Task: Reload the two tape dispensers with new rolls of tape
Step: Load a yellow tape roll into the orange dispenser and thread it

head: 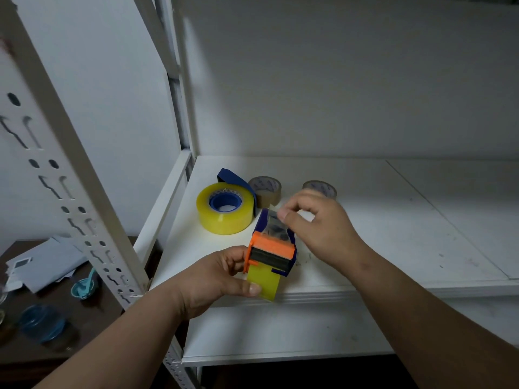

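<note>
The tape dispenser [271, 248] sits between my hands just above the front edge of the white shelf [393, 220]. My left hand [222, 279] grips it from the side, the thumb pressed on the yellowish tape [265, 284] that hangs below the orange cutter head. My right hand [317, 226] comes over the top, its fingers [283, 213] curled and pinching at the clear tape near the blue frame.

What worries me is the sticky side: if that loose strip folds back on itself or clings to my thumb, I judge I'd have to peel it free and rethread it. The serrated blade under the orange piece is close to my left fingertips, so a slip could nick me. And if my pinch lets go, the tape end could snap back onto the roll.

Further back on the shelf the second dispenser [226, 209] already carries a fat yellow roll on its blue hub. Behind it stand two brownish rolls [265, 190], one partly hidden by my right hand.
</note>
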